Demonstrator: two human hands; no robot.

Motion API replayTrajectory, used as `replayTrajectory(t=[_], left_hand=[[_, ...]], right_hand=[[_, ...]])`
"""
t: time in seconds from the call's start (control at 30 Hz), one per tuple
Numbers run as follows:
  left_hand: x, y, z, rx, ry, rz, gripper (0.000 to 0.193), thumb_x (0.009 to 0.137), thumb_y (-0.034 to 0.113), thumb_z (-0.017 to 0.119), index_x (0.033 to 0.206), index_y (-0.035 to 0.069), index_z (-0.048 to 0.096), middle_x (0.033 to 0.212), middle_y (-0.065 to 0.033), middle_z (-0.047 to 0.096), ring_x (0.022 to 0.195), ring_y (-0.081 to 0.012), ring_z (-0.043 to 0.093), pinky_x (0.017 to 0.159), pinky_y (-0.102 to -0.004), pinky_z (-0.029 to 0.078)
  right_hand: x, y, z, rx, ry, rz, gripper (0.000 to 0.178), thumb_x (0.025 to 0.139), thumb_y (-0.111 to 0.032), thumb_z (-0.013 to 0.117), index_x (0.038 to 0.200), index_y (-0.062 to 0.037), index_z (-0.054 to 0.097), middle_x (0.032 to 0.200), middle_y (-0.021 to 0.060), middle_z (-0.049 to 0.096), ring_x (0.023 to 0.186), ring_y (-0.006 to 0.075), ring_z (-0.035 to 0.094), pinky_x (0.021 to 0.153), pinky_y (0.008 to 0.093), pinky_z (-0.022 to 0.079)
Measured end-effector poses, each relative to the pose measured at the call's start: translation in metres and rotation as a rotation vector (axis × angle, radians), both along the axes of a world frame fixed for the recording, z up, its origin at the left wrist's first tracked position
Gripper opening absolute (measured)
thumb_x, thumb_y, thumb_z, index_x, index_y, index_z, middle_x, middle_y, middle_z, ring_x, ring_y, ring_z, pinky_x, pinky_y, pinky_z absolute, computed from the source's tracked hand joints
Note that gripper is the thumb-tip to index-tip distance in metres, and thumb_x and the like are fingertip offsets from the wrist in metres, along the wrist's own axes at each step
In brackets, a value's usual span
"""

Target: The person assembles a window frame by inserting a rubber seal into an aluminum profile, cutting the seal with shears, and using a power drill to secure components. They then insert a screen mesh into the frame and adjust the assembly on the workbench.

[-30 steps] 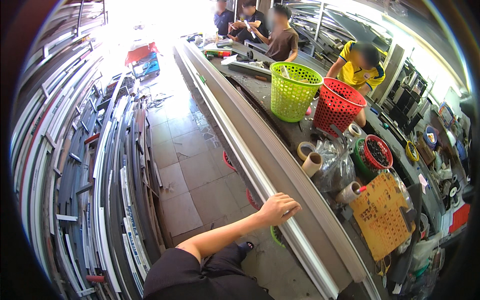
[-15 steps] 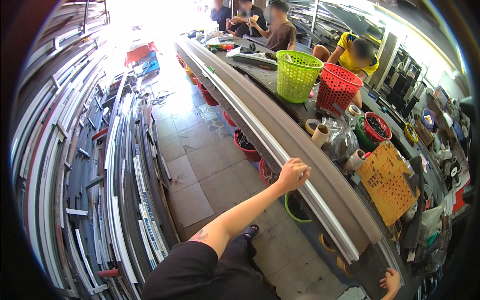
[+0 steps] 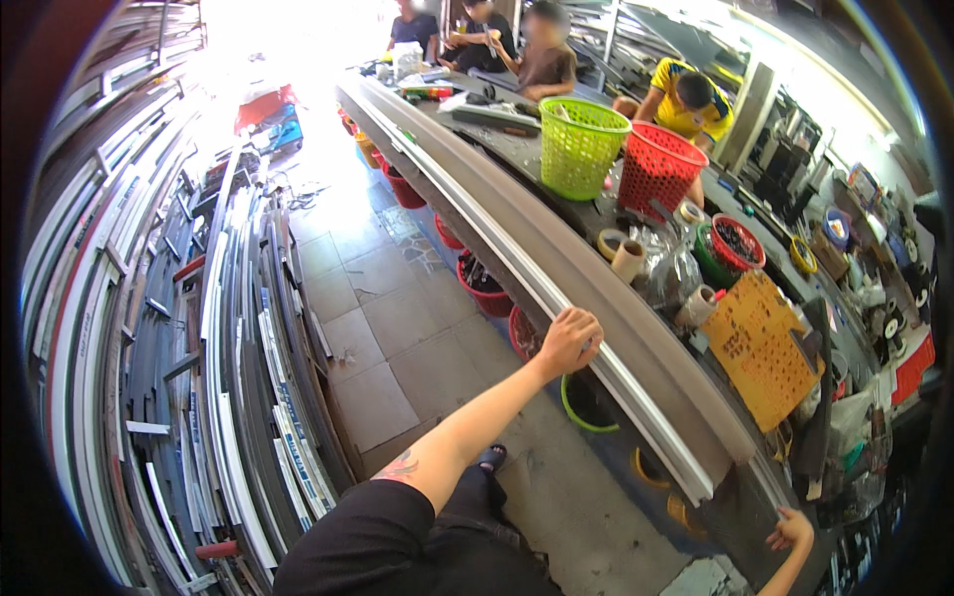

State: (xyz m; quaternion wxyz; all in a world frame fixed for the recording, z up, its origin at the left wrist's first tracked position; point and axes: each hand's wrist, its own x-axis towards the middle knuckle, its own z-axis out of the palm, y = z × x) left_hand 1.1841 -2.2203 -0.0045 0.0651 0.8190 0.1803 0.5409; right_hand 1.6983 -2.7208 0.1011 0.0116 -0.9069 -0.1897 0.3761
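A long silver metal profile (image 3: pixel 651 417) lies along the near edge of the workbench, on a brown-grey covering. My left hand (image 3: pixel 571 341) is closed around it, with the fingers curled over its top. My right hand (image 3: pixel 792 531) is low at the right, by the end of a thin grey strip (image 3: pixel 763 485) that sticks out past the wide ribbed brown profile (image 3: pixel 686 372). Its fingers are loosely bent and apart, with nothing visible between them; whether they touch the strip is hard to see.
Green (image 3: pixel 583 149) and red (image 3: pixel 664 167) baskets stand on the bench beside tape rolls (image 3: pixel 628 260) and a yellow perforated sheet (image 3: pixel 763 348). Red buckets (image 3: pixel 482 288) sit under its near edge. Long profiles (image 3: pixel 234 377) are stacked at left. Several people sit across the bench.
My right hand has moved up toward the end of the thin strip. My left hand stays closed on the silver profile, and the whole view has shifted slightly.
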Motion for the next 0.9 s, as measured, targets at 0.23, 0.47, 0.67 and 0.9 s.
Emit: replayTrajectory(t=[0.23, 0.47, 0.67, 0.9], left_hand=[[0.006, 0.011, -0.013, -0.036, 0.094, 0.052, 0.017, 0.076, 0.017, 0.061, 0.09, 0.012, 0.07, 0.098, -0.0069, 0.068, 0.101, -0.0295, 0.062, 0.088, -0.0448, 0.045], [0.013, 0.002, -0.001, 0.066, 0.052, 0.012, 0.022, 0.093, 0.019, 0.048, 0.084, 0.01, 0.066, 0.089, -0.0075, 0.066, 0.089, -0.0282, 0.06, 0.087, -0.0403, 0.041], [0.014, 0.0, -0.001, 0.055, 0.054, 0.001, 0.019, 0.091, 0.018, 0.049, 0.085, 0.009, 0.065, 0.09, -0.0079, 0.066, 0.09, -0.0282, 0.058, 0.089, -0.0404, 0.041], [0.012, 0.002, -0.005, 0.002, 0.116, -0.026, 0.016, 0.091, 0.015, 0.052, 0.098, 0.006, 0.064, 0.108, -0.0123, 0.063, 0.108, -0.0306, 0.056, 0.097, -0.0432, 0.039]], right_hand=[[-0.028, 0.017, 0.019, -0.03, -0.109, 0.257, 0.044, 0.107, -0.03, 0.034, 0.141, -0.0053, 0.049, 0.084, 0.0214, 0.074, 0.06, 0.0282, 0.072, 0.052, 0.0413, 0.057], [-0.07, 0.03, 0.052, -0.13, -0.082, 0.01, 0.074, 0.092, -0.01, 0.045, 0.16, -0.0319, 0.026, 0.093, 0.0146, 0.077, 0.07, 0.0221, 0.073, 0.068, 0.0399, 0.061], [-0.081, 0.037, 0.057, -0.215, -0.167, -0.022, 0.08, 0.086, -0.003, 0.042, 0.159, -0.0344, 0.028, 0.097, 0.0153, 0.077, 0.069, 0.0217, 0.074, 0.066, 0.0395, 0.061], [-0.096, -0.003, 0.028, -0.028, -0.328, -0.179, 0.064, 0.088, -0.004, 0.051, 0.148, -0.0236, 0.048, 0.096, 0.0151, 0.075, 0.068, 0.022, 0.074, 0.063, 0.0388, 0.059]])
